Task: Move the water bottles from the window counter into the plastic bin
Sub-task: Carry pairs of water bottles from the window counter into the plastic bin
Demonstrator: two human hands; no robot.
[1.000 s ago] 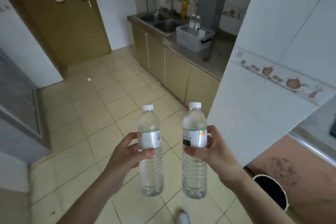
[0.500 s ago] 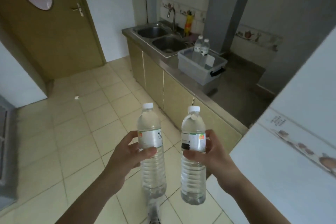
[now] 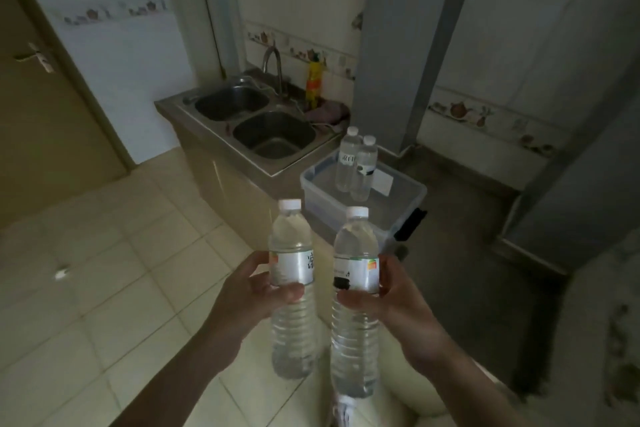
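Note:
My left hand (image 3: 251,291) grips a clear water bottle (image 3: 292,308) with a white cap around its label, held upright. My right hand (image 3: 388,302) grips a second upright water bottle (image 3: 355,333) the same way. Both bottles are side by side in front of me. Just beyond them, on the dark counter, stands a clear plastic bin (image 3: 398,215) with a black handle. Two more water bottles (image 3: 355,163) stand upright inside it at its far side.
A steel double sink (image 3: 256,121) with a tap lies left of the bin, with a yellow bottle (image 3: 313,83) behind it. Cabinets run under the counter. A grey pillar (image 3: 401,45) rises behind the bin. A wooden door (image 3: 41,107) is at left; tiled floor (image 3: 104,288) below.
I have come closer to the counter, so the bin and sink appear larger and nearer. The white tiled wall at right has left the view. Both hands still hold their bottles.

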